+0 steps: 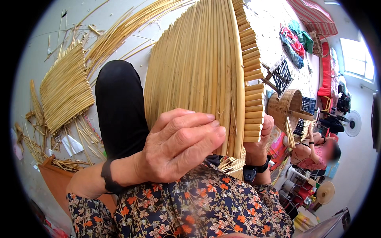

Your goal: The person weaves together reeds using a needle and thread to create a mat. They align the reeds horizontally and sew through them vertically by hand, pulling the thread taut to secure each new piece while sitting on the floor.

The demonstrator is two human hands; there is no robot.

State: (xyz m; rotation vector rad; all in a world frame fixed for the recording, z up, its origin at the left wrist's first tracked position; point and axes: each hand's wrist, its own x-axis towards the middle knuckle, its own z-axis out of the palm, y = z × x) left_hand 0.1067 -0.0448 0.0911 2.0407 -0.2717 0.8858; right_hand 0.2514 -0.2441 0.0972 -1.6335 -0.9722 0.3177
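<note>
A panel of pale reed canes (192, 67) stands in front of me, with a side edge of short stacked cane ends (252, 107). My left hand (182, 146) lies across the lower part of the panel, fingers slightly bent and pressed together on the canes. My right hand (260, 144) is at the lower right edge, mostly behind the cane ends, its fingers wrapped round that edge. A dark-trousered knee of mine is raised at the left of the panel.
Another cane panel (65, 87), loose canes (115, 31) and scraps lie on the floor at left. At right are a wicker basket (279, 107), crates, piled cloths (297, 43), fans (351, 123) and a seated co-worker (313, 154) handling canes.
</note>
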